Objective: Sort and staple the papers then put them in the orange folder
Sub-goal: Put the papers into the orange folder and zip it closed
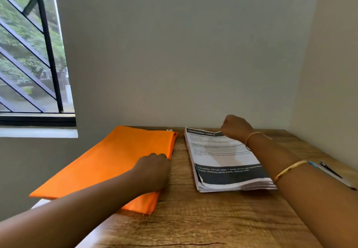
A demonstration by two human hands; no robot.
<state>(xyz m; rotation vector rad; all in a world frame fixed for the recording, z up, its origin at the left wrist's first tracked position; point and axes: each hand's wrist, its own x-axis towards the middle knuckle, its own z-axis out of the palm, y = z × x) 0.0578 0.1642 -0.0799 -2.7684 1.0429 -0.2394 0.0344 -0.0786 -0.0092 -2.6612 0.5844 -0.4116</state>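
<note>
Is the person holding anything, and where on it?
The right hand pinches the top sheet of the paper stack at its far corner. The left hand rests on the orange folder near its right edge; whether it grips cannot be told.

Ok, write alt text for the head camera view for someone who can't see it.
A person's left hand curls over the right edge of an orange folder on a wooden table, while the right hand pinches the far corner of a stack of papers beside it. A barred window is at left.
</note>
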